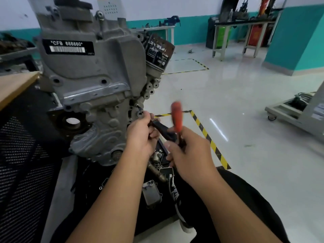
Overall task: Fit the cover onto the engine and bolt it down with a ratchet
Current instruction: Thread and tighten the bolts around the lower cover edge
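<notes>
Glossy pale floor (245, 102), teal-banded walls (298, 41), workbenches (242, 25).

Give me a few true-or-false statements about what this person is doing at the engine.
1. The right hand grips a ratchet with an orange handle. True.
2. The left hand rests flat on the floor. False: it is raised beside the engine, its fingers holding the tool's front end near a bolt hole.
3. A white label on the engine reads CFB 666660. False: the label is black.
4. Yellow-black tape marks the floor. True.
</notes>
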`<state>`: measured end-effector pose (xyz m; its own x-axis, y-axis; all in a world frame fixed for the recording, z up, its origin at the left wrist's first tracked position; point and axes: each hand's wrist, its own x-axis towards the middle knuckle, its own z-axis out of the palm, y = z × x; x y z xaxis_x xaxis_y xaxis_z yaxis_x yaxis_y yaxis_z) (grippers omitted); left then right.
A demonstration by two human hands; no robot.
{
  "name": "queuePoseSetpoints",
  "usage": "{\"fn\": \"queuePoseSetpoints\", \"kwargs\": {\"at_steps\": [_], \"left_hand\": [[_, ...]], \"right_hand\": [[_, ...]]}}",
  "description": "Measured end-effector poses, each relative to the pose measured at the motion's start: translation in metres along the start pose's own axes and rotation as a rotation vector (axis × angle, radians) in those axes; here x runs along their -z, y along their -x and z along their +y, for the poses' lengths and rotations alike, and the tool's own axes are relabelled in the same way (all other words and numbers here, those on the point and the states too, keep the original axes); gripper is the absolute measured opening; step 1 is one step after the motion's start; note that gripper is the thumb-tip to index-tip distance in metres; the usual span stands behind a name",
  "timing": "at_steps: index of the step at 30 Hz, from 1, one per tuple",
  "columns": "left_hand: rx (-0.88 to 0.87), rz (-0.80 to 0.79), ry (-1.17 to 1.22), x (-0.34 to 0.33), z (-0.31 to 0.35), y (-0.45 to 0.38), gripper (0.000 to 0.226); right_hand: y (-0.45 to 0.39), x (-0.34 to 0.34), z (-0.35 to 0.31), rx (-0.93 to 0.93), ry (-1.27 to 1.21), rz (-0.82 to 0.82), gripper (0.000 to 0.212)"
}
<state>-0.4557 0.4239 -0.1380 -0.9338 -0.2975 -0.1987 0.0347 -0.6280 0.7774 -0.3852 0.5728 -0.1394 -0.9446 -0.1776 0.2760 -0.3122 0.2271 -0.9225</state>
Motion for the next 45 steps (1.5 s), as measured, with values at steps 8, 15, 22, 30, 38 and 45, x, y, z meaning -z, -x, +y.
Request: {"fn": "queuePoseSetpoints", "kwargs": {"at_steps": [8, 15, 22, 30, 38, 45], "left_hand": [[0.028, -0.055, 0.012, 0.004, 0.004, 0.009, 0.033], [0.038, -0.084, 0.025, 0.004, 0.000, 0.011, 0.031], [0.026, -0.016, 0.021, -0.002, -0.004, 0.011, 0.032], [0.110, -0.157, 0.112, -0.004, -0.003, 0.019, 0.033], [0.088, -0.137, 0.105, 0.001, -0.010, 0.020, 0.037], [0.004, -0.088, -0.030, 0.000, -0.019, 0.025, 0.024]], "right_hand": [[0.001, -0.006, -0.012, -0.443, -0.669, -0.060, 0.031], [0.004, -0.011, -0.002, -0.117, -0.219, 0.017, 0.017], [0.003, -0.006, -0.001, -0.069, -0.160, -0.021, 0.021], [-0.005, 0.006, 0.000, -0.151, -0.240, 0.014, 0.002], [-0.008, 0.001, 0.001, -0.284, -0.479, 0.005, 0.022], [-0.005, 0.000, 0.009, 0.018, 0.112, 0.017, 0.019]]}}
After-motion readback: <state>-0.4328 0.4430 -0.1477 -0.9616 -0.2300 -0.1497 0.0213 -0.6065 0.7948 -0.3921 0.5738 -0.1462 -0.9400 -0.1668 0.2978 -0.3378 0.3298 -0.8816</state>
